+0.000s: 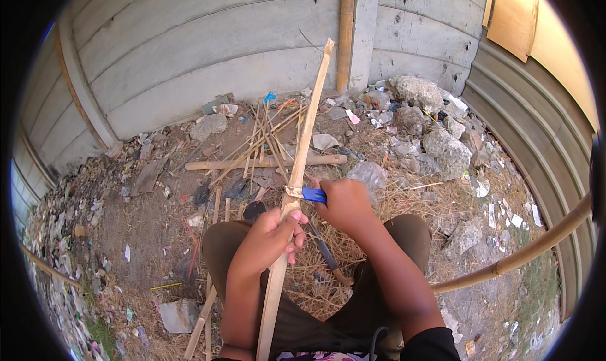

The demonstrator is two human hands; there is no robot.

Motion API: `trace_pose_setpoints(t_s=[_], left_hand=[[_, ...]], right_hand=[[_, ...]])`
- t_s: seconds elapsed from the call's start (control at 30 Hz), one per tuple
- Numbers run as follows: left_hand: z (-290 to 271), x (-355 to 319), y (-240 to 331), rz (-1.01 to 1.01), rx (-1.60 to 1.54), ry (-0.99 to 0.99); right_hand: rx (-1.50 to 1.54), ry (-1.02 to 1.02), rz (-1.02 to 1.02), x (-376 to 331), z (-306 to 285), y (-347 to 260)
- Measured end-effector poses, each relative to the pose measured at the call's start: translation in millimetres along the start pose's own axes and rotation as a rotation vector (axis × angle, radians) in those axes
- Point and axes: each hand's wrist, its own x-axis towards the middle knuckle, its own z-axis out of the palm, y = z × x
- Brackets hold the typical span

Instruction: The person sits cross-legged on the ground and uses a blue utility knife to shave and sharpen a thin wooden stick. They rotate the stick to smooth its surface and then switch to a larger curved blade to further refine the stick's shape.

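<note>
A long pale split-bamboo strip slants up from my lap toward the wall, with a thin fibre curling off near its tip. My left hand is closed around its middle, just below a rough node. In my right hand is a blue-handled knife, probably a utility cutter, gripped in a fist. Its front end meets the strip right above my left hand; shavings or the node there hide the blade. Between my knees a dark-bladed tool with a wooden handle lies on straw-like shavings.
Thin bamboo sticks lie crossed near a thick bamboo pole on the ground ahead. Concrete rubble and litter spread at the right. A bamboo pole slopes in from the right. A concrete panel wall stands behind.
</note>
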Motion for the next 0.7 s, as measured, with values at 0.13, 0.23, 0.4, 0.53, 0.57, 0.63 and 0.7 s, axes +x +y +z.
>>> trace_pose_setpoints(t_s=[0.13,0.23,0.4,0.53,0.57,0.63,0.7], left_hand=[[8,-3,-3,0.007,0.016,0.084],[14,-4,-8,0.004,0.139,0.159],[16,-3,-31,0.332,0.646,0.257],[35,-14,-18,0.174,0.785,0.309],[36,-14,-19,0.175,0.812,0.319],[38,-13,-19,0.178,0.868,0.331],[46,-15,-16,0.077,0.932,0.335]], right_hand=[[0.037,-0.008,0.017,-12,2,-4],[0.075,-0.005,0.003,-19,3,2],[0.02,-0.1,0.087,-29,0,1],[-0.042,-0.082,0.194,-29,4,-1],[-0.068,-0.09,0.193,-26,2,2],[-0.118,-0.102,0.207,-23,1,6],[-0.163,-0.115,0.231,-20,3,10]])
